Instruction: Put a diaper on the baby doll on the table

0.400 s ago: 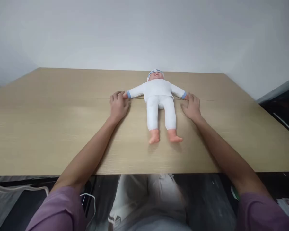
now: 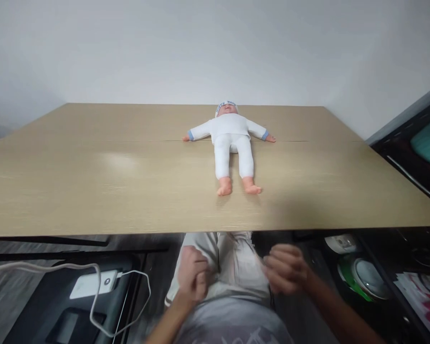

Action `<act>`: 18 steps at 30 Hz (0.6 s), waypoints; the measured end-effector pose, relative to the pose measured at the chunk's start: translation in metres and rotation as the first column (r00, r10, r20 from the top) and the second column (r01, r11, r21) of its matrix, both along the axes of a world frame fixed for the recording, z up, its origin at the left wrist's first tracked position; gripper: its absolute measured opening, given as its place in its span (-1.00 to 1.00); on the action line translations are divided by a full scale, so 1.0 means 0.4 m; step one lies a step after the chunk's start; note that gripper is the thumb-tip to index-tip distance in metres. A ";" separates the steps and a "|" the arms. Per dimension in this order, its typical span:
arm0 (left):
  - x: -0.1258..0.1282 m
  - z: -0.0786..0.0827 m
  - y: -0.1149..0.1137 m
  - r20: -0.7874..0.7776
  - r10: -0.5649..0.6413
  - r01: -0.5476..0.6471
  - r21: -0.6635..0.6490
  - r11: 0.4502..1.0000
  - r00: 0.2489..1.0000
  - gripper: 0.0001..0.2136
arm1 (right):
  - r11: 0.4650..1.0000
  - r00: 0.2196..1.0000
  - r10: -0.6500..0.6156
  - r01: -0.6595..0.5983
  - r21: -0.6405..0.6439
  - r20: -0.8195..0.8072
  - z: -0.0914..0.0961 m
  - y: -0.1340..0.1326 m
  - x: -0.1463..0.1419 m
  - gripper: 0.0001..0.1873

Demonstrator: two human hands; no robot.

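Both hands, left hand [image 2: 192,276] seemingly curled empty, right hand [image 2: 284,273] blurred and unreadable, hang below the table [image 2: 93,191]; the unattended doll [image 2: 231,143] could get knocked.

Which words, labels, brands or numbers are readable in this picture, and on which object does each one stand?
No text can be read with certainty.
White headband with dark blue lettering on the baby doll in the white suit: letters present, too small and blurred to read.
Pale print on the grey shirt at the bottom edge: blurred, unreadable.
Colourful papers at lower right: print too blurred to read.
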State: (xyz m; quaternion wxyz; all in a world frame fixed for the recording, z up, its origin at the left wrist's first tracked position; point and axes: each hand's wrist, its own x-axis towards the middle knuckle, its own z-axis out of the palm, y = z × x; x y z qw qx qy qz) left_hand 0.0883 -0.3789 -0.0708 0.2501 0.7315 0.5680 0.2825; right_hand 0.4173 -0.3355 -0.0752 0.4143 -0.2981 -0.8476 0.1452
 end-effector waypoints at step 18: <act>0.216 -0.142 0.026 0.548 0.323 0.208 -0.698 0.685 0.772 -0.30 | 0.258 0.823 -0.556 0.044 -0.965 -0.111 -0.161 -0.077 -0.123 -0.24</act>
